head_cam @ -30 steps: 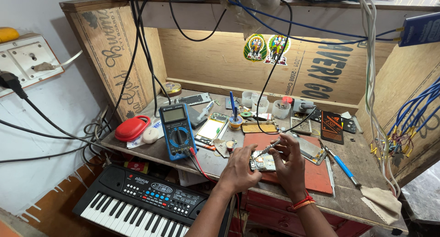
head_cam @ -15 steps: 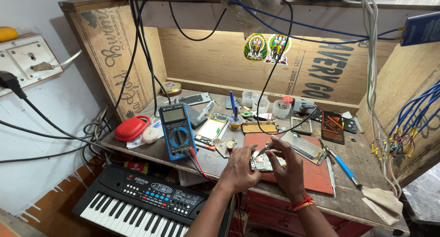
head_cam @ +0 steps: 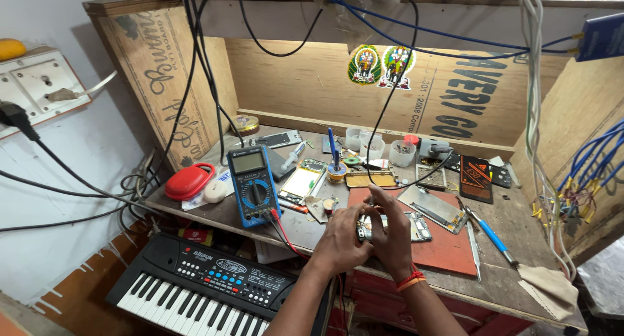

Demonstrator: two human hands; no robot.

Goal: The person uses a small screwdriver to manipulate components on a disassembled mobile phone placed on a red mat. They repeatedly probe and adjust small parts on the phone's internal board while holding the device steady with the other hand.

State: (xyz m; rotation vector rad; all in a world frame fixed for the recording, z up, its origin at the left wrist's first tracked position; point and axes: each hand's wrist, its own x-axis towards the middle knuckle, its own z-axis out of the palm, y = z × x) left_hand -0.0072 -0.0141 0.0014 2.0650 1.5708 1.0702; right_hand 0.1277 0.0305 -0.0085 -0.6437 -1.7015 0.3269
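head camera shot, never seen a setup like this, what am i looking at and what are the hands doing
There is no machine here. The one view comes from a camera worn on a person's head, looking down at their own two bare hands over a cluttered wooden workbench. The left hand and right hand together hold a small opened phone above a red mat. A blue multimeter stands to their left, beside a red case. Phone parts, small cups and a blue pen lie around. A black keyboard sits below the bench.
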